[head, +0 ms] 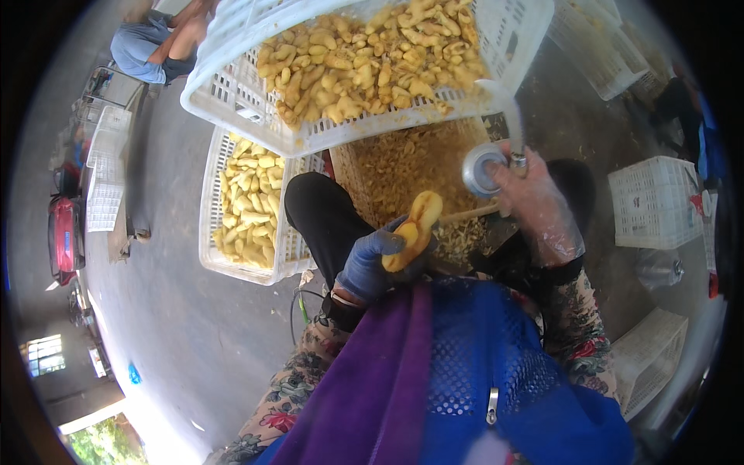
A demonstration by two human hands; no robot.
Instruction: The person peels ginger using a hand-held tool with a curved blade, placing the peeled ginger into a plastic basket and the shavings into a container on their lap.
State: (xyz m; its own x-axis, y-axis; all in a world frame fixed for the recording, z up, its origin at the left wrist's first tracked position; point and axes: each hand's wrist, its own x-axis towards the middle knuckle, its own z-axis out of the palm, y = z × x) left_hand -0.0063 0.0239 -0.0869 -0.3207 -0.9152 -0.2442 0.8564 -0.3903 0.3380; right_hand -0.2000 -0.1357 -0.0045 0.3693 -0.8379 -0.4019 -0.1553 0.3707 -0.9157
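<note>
My left hand [367,261], in a blue-grey glove, holds a knobbly piece of ginger root [414,232] above my lap. The ginger has pale yellow patches and browner streaks. My right hand [537,203] wears a clear plastic glove and grips a round whitish-metal tool [485,170]. A metal fitting [517,163] shows at its grip, and a blurred, curved pale piece [511,116] rises from there; I cannot tell if it is a hose. The tool is apart from the ginger. Below both hands, a crate [349,174] contains brown peelings [407,168].
A large white plastic crate [331,135] of ginger stands tilted ahead. Left of my knee, another crate [209,232] holds paler ginger. White crates [654,200] stand at right. A seated person [142,46] is at far left, near stacked crates [107,168] and a red object [67,235].
</note>
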